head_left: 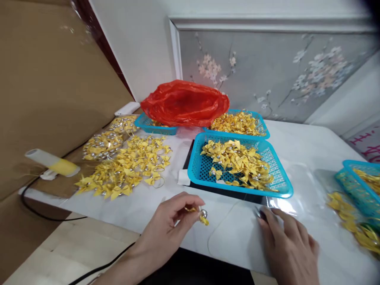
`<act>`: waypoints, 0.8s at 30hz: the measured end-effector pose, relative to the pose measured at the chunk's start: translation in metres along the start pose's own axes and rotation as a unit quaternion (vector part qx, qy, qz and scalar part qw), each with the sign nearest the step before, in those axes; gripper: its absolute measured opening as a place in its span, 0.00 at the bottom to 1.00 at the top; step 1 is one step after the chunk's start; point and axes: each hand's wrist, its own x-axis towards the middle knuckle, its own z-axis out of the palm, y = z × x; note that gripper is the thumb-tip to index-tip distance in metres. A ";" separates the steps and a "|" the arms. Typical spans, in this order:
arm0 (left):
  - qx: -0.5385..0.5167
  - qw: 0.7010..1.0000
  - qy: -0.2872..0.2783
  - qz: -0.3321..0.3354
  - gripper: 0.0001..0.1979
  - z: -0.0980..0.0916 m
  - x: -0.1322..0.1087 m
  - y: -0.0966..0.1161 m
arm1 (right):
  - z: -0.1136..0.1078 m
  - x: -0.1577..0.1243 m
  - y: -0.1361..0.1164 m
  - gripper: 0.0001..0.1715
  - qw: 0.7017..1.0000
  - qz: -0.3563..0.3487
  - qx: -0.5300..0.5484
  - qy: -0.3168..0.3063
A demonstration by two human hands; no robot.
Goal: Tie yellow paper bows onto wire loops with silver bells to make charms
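Observation:
My left hand [175, 227] pinches a small yellow ribbon bow with a round silver bell [203, 214] between thumb and fingertips, just above the front of the white table. A thin pale thread [218, 227] lies on the tabletop between my hands. My right hand [286, 241] rests low at the right, fingers curled over a small metal tool [261, 214]; its pointed tip shows, but the rest is hidden and blurred. Beyond my hands, a blue basket [240, 188] holds many similar yellow bows. A loose heap of yellow bows with silver bells [127, 168] lies to the left.
Behind stand another blue basket of yellow pieces [265, 128], a red plastic bag [184, 103] and a partly covered blue basket [154, 127]. Bagged bows [103, 145] and a white-and-yellow lamp-like stick [53, 162] are left. More blue baskets [353, 190] stand right.

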 end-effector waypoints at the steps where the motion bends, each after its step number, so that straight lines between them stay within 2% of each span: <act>1: -0.034 0.999 0.013 -0.008 0.08 0.001 -0.001 -0.001 | -0.002 0.002 -0.006 0.25 1.000 0.003 0.023 0.010; 3: -0.105 0.994 0.023 -0.014 0.14 0.004 -0.001 0.000 | -0.011 0.009 -0.026 0.21 0.988 0.010 0.151 0.019; 4: -0.136 0.990 0.025 -0.013 0.16 0.006 -0.001 0.001 | -0.017 0.013 -0.039 0.20 0.967 0.005 0.254 0.016; 5: -0.160 0.987 0.026 -0.013 0.17 0.007 0.000 0.003 | -0.024 0.016 -0.053 0.18 0.937 0.033 0.348 -0.021; 7: -0.189 0.981 0.033 -0.014 0.17 0.008 0.001 0.007 | -0.038 0.024 -0.081 0.15 0.844 0.067 0.524 -0.090; 8: -0.193 0.980 0.037 -0.015 0.16 0.009 0.001 0.010 | -0.045 0.028 -0.094 0.13 0.796 0.074 0.589 -0.119; 9: -0.192 0.980 0.041 -0.018 0.15 0.009 0.001 0.012 | -0.050 0.032 -0.106 0.12 0.760 0.078 0.628 -0.146; 11: -0.187 0.980 0.055 -0.026 0.15 0.009 0.000 0.014 | -0.057 0.038 -0.123 0.14 0.718 0.091 0.666 -0.181; 13: -0.184 0.980 0.068 -0.039 0.15 0.008 -0.003 0.014 | -0.060 0.041 -0.134 0.17 0.717 0.107 0.663 -0.189; 17: -0.184 0.978 0.084 -0.048 0.13 0.004 -0.008 0.006 | -0.057 0.041 -0.143 0.20 0.738 0.145 0.640 -0.160; 21: -0.213 0.968 0.126 -0.038 0.09 0.000 -0.011 -0.003 | -0.049 0.035 -0.154 0.19 0.723 0.178 0.649 -0.157; 24: -0.255 0.955 0.145 -0.047 0.06 0.002 -0.013 -0.005 | -0.040 0.031 -0.167 0.19 0.723 0.178 0.653 -0.143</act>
